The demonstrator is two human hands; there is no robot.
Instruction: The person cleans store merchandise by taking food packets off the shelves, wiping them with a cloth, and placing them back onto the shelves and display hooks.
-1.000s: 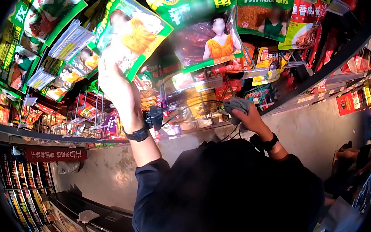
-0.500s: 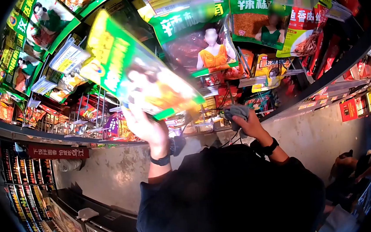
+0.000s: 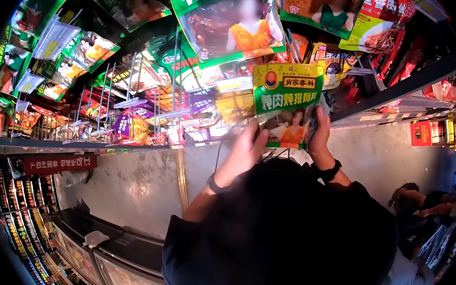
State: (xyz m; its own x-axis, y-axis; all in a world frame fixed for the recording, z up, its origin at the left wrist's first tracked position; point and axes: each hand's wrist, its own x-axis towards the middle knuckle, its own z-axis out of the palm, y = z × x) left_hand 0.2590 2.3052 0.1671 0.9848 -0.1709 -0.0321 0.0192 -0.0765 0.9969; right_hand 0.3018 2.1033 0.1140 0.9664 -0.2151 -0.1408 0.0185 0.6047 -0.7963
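A green and yellow seasoning packet [image 3: 288, 101] with white and yellow lettering stands upright in front of my chest, its printed face toward me. My left hand [image 3: 247, 147] is closed at the packet's lower left edge. On the other side, my right hand [image 3: 320, 138] grips the lower right edge, its fingertips partly behind the packet. The grey cloth seen earlier in my right hand is not clearly visible. Just beyond hangs a larger green pouch [image 3: 214, 36] on the shelf rack.
Hanging packets fill the rack, among them a red and green pouch [image 3: 378, 15] at right. The dark shelf edge [image 3: 395, 89] curves across in front of me. Chest freezers [image 3: 126, 279] stand at lower left. Another person [image 3: 409, 203] is at lower right.
The packet has come down and right from the rack, turning from tilted to upright. My left hand moved right with it, and my right hand has joined at its other edge.
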